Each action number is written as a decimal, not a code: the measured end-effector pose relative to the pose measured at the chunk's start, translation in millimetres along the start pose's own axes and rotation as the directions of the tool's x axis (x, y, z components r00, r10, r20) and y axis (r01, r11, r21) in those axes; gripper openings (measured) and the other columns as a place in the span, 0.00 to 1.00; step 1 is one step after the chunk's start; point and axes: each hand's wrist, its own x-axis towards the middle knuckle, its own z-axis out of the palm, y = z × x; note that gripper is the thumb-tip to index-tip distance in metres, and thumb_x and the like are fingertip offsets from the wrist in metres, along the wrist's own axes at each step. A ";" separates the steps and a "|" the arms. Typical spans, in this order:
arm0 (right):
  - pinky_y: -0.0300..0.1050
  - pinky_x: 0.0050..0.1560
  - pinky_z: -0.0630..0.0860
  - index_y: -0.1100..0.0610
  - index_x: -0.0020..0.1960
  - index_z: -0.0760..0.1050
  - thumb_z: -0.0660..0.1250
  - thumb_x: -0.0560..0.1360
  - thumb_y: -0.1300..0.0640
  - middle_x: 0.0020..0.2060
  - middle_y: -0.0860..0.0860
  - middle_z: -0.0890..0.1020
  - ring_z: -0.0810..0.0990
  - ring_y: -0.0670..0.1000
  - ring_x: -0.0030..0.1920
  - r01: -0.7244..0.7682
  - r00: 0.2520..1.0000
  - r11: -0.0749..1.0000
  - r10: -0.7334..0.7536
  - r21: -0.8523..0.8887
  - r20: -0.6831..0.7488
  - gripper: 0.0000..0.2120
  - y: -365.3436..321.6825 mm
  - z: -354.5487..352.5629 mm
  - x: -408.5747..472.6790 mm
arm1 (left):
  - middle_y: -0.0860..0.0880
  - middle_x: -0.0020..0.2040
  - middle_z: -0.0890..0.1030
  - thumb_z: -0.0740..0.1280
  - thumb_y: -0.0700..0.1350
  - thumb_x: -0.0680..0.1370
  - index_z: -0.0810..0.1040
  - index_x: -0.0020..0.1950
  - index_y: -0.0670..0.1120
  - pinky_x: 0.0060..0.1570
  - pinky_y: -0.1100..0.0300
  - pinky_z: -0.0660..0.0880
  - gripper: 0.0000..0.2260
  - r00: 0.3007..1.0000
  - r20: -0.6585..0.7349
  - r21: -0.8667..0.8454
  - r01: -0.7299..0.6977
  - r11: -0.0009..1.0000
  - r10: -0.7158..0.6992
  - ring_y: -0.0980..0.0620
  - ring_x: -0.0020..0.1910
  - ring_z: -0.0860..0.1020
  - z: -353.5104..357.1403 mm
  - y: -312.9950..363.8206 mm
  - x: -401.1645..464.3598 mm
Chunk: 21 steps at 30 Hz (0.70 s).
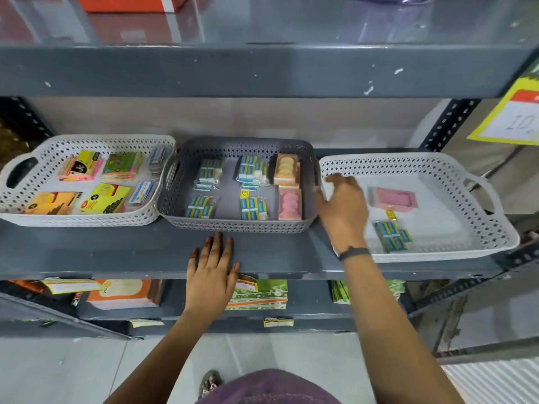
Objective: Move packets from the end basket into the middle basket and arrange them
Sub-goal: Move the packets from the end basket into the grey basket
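Three perforated baskets stand in a row on a grey shelf. The middle grey basket (233, 147) holds several blue-and-yellow packets (253, 207) and two orange and pink packs (288, 204) at its right side. The white end basket (431, 163) on the right holds a pink pack (392, 197) and a blue-and-yellow packet (392, 236). My right hand (344, 209) hovers over the left end of that white basket, fingers spread, holding nothing. My left hand (211, 275) lies flat on the shelf's front edge below the grey basket, empty.
A white basket (87, 141) at the left holds sticky-note pads and small packs. The shelf above overhangs the baskets. Notebooks and paper packs (256, 294) lie on the lower shelf. A yellow price tag (513, 115) hangs at the right.
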 end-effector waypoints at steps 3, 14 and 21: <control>0.52 0.56 0.74 0.60 0.62 0.73 0.64 0.76 0.52 0.59 0.63 0.76 0.75 0.63 0.59 -0.201 0.972 0.946 0.224 -0.253 0.067 0.18 56.0 -29.8 2.8 | 0.43 0.75 0.62 0.42 0.58 0.77 0.62 0.73 0.47 0.70 0.42 0.59 0.29 1.000 -0.012 -0.012 -0.001 1.000 0.001 0.43 0.73 0.62 -0.3 1.3 -0.3; 0.57 0.61 0.72 0.62 0.68 0.61 0.72 0.69 0.51 0.64 0.65 0.70 0.70 0.65 0.64 -0.350 0.806 0.840 0.495 -0.414 0.324 0.35 112.1 -29.6 19.7 | 0.44 0.76 0.60 0.42 0.57 0.76 0.59 0.74 0.48 0.72 0.44 0.54 0.29 1.000 -0.011 0.003 0.011 1.000 -0.011 0.44 0.75 0.58 0.5 2.3 -1.8; 0.54 0.60 0.73 0.61 0.65 0.64 0.74 0.66 0.51 0.64 0.65 0.69 0.72 0.65 0.63 -0.403 0.885 0.910 0.414 -0.092 0.214 0.34 66.3 -46.0 31.8 | 0.45 0.76 0.59 0.41 0.58 0.76 0.57 0.75 0.48 0.72 0.44 0.54 0.29 1.000 -0.001 -0.002 0.018 1.000 -0.018 0.45 0.75 0.57 1.6 2.0 -0.6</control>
